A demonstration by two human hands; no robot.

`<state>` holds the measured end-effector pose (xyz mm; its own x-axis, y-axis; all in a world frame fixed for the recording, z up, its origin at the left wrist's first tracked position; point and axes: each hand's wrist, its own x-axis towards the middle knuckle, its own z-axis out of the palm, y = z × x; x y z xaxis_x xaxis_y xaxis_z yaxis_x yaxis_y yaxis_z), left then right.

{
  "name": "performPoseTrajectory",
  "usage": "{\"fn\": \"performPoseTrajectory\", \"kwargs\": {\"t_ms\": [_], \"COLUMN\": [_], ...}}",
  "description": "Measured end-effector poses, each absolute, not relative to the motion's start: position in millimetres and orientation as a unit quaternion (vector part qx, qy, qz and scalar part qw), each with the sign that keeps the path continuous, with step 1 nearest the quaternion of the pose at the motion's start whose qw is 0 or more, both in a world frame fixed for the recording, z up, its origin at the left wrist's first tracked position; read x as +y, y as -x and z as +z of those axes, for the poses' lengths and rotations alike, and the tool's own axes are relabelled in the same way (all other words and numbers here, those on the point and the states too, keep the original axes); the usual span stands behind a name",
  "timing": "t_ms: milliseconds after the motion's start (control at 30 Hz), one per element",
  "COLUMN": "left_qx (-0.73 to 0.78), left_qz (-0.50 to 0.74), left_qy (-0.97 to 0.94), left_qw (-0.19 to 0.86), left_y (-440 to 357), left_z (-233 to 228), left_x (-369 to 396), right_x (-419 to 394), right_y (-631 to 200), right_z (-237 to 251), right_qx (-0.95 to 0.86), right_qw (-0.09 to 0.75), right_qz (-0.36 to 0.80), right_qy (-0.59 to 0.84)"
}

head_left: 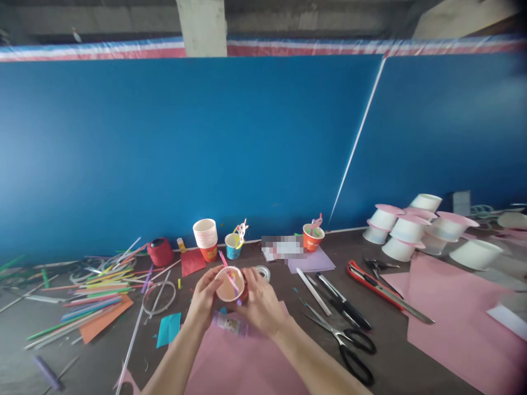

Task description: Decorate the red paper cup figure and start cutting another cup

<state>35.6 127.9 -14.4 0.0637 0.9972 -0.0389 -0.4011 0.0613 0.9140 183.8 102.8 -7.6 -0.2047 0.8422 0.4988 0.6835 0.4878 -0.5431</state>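
Between my two hands is a paper cup (225, 291), its open mouth tilted towards me. Pink and purple straw pieces (233, 281) stand inside and cross its rim. My left hand (205, 292) is closed around the cup's left side. On the right side my right hand (260, 300) wraps it with bent fingers. Below the cup, a small clear packet (229, 325) with a printed label lies on a large pink paper sheet (242, 362). A roll of clear tape (262, 273) sits just behind my right hand.
Stacked paper cups (206, 236), a blue cup (233, 248) and a red cup (313, 240) stand along the back. Scissors (340, 334), a marker (343, 302) and a red utility knife (381, 288) lie right. Coloured straws (99, 291) spread left; white cups (405, 236) are piled far right.
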Motion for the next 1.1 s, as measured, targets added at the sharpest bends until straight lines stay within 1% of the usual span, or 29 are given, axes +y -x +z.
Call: {"fn": "performPoseTrajectory", "kwargs": {"t_ms": [100,167,267,367,500,667,800,933,1100], "left_qx": [0.398,0.395,0.39,0.394,0.406,0.43,0.432,0.449,0.467], "left_qz": [0.556,0.545,0.512,0.456,0.385,0.372,0.346,0.323,0.283], "left_qy": [-0.379,-0.383,-0.417,-0.496,-0.583,-0.64,-0.681,-0.722,-0.775], "left_qw": [0.623,0.632,0.642,0.625,0.589,0.516,0.48,0.416,0.32], "left_y": [-25,-19,-16,-19,-25,-30,-32,-31,-28], "left_z": [-14,-11,-3,3,10,25,40,52,55], "left_x": [133,135,134,131,125,117,109,102,100], "right_x": [104,108,117,121,117,108,103,102,106], "right_y": [-187,-190,-194,-196,-197,-198,-198,-193,-186], "right_z": [-5,-7,-11,-6,9,26,34,29,15], "right_qx": [-0.803,-0.79,-0.714,-0.659,-0.681,-0.709,-0.723,-0.701,-0.664], "right_qw": [0.387,0.404,0.442,0.448,0.43,0.42,0.423,0.431,0.436], "right_qz": [0.173,0.228,0.319,0.376,0.384,0.343,0.305,0.346,0.403], "right_qy": [0.418,0.4,0.44,0.473,0.451,0.451,0.453,0.451,0.454]}}
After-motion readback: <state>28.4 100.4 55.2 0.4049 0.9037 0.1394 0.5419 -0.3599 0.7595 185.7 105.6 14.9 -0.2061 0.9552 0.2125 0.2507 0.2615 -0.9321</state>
